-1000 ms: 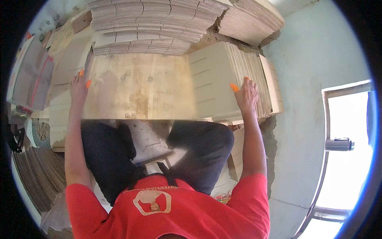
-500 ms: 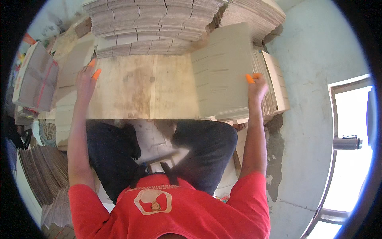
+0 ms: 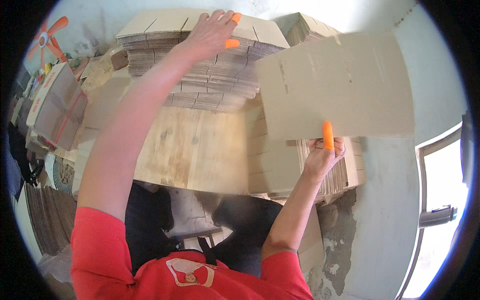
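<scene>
My right hand [image 3: 326, 156] pinches the near edge of a flat brown cardboard sheet [image 3: 340, 85], with an orange finger cover on top of it. The sheet is raised and tilted above a pile of cardboard [image 3: 325, 175] at the table's right end. My left hand [image 3: 212, 34] reaches to the tall stack of slotted cardboard sheets [image 3: 200, 70] at the back. Its fingers are apart over the stack's upper front edge, orange covers on thumb and forefinger. Whether its fingertips touch the top sheet I cannot tell.
A wooden table [image 3: 192, 145] stands across my knees. At left are a strapped carton [image 3: 60, 107] and an orange fan [image 3: 45, 39]. More cardboard [image 3: 52, 217] stands low on the left. Another stack [image 3: 310, 29] sits at the back right, by the wall [image 3: 385, 200].
My left hand has moved from the table's left side up to the back stack. My right hand has raised the cardboard sheet off the right side. The view has tilted upward.
</scene>
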Action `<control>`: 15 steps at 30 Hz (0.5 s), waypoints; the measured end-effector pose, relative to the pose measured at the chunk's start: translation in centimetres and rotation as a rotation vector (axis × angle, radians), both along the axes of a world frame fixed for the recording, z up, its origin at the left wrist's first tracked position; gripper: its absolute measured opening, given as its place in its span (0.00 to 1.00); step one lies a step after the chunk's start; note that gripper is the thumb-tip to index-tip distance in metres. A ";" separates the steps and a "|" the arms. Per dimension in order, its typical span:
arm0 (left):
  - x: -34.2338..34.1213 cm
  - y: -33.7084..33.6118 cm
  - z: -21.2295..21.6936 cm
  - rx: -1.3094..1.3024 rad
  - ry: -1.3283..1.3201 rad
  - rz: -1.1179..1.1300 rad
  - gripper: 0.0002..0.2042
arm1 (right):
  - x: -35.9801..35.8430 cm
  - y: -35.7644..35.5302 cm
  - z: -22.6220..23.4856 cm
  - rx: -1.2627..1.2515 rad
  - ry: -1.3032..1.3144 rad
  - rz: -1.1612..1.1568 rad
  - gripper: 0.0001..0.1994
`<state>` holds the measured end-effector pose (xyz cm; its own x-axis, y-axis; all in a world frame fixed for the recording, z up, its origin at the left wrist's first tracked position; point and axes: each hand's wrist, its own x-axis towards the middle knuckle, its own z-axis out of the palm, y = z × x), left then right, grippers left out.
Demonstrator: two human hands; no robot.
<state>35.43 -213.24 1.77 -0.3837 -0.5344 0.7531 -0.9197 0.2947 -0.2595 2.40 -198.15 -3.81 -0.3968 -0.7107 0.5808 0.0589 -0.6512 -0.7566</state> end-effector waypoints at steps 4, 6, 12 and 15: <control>-2.0 -1.9 1.2 0.402 -0.185 0.190 0.12 | 0.5 -0.5 0.8 0.183 0.058 -0.013 0.09; -1.9 -2.5 0.4 0.265 -0.016 0.087 0.08 | 1.4 -0.1 0.9 0.221 0.006 -0.034 0.09; 3.1 -6.7 -0.7 0.152 0.413 -0.075 0.08 | 2.3 0.4 1.2 0.217 -0.074 0.023 0.09; 2.7 -6.3 0.1 0.391 0.905 -0.293 0.10 | 2.0 0.7 0.7 0.220 -0.077 0.012 0.09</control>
<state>38.10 -219.53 1.89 0.0861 -0.7813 0.6182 -0.6011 0.4541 0.6577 4.38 -197.48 -3.08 -0.4251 -0.8217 0.3797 0.1290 -0.4702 -0.8731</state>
